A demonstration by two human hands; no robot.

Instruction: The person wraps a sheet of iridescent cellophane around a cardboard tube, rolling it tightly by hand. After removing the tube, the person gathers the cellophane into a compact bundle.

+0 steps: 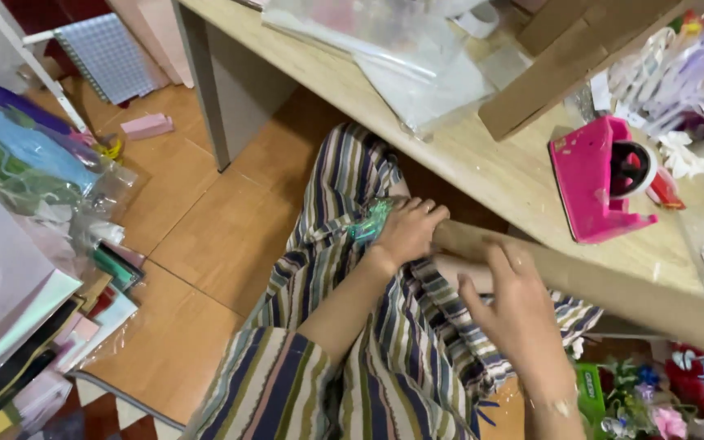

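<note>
Striped cloth fills the middle of the head view, draped over the person's lap, and both hands work just above it at the near edge of the pale wooden table (482,163). The left hand (411,232) is curled shut around a small crumpled piece of shiny green film (371,220), pressed down against the striped garment (344,326). The right hand (515,314) is spread, fingers loose, resting on or just over a long brown cardboard tube (613,281) that runs along under the table's edge; it holds nothing firmly that I can see (the palm side is hidden).

On the table sits a pink tape dispenser (600,183), near a flat cardboard piece (564,69) and clear plastic sleeves (393,49). Ribbons (678,69) lie at the far right. On the tiled floor to the left lies a heap of coloured papers and wrapped sheets (18,269).

I judge the step in hand to be steadying the tube while the film is kept bunched at its end. The next move would call for the right hand to close properly on the tube so it cannot roll.
</note>
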